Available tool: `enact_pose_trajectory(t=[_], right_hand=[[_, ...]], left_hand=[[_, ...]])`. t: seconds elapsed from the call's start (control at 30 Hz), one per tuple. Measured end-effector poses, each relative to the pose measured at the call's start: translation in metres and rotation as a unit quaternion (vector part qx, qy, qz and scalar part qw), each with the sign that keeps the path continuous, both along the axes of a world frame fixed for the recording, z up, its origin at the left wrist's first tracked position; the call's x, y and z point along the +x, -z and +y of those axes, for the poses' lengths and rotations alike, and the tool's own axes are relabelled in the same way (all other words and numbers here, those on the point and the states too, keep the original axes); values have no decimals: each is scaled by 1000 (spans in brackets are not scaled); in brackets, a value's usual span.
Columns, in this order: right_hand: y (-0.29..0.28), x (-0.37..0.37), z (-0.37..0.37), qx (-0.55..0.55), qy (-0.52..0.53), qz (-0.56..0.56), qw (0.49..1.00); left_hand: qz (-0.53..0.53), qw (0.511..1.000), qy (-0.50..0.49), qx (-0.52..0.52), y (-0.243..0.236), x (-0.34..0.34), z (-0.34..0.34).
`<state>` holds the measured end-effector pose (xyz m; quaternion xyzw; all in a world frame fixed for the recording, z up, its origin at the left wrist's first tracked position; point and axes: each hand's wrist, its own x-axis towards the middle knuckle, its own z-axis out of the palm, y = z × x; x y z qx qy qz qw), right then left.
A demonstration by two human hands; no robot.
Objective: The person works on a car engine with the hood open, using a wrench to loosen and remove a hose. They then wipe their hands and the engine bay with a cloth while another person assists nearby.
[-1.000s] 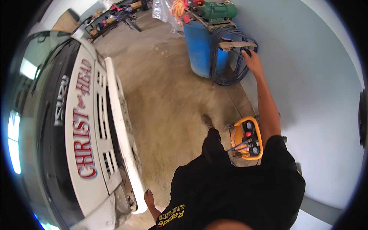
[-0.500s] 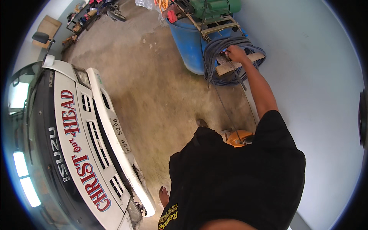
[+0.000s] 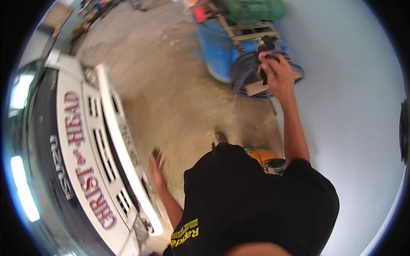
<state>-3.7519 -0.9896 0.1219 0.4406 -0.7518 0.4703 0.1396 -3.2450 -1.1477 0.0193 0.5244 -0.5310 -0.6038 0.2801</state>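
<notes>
My right hand [image 3: 280, 77] is raised in front of the coiled hose and closed round a dark object with a pinkish patch [image 3: 265, 44]. Blur hides what kind of thing it is. Behind it, a coil of dark hose [image 3: 243, 70] hangs against a blue barrel [image 3: 215, 51], with a wooden board [image 3: 257, 88] across the coil. My left hand [image 3: 158, 165] is low on the left, fingers apart and holding nothing, beside the truck's white bumper [image 3: 124, 149].
The white truck front [image 3: 81, 141] fills the left side. A green motor [image 3: 255, 12] sits on a frame over the barrel. By my right side stands an orange machine [image 3: 262, 156] on the concrete floor [image 3: 171, 94]. A pale wall [image 3: 350, 106] borders the right.
My right hand has come away from the hose coil, now holding the dark object up. My left hand has risen and moved left, with its fingers spread. The whole view has shifted slightly.
</notes>
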Motion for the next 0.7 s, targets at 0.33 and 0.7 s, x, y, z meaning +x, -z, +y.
enact_pose_trajectory(t=[0.33, 0.7], right_hand=[[-11, 208, -78, 89, -458, -27, 884], [36, 508, -106, 45, -711, -83, 696]], left_hand=[[550, 816, -63, 167, -41, -116, -19], [473, 814, -327, -80, -64, 89, 65]])
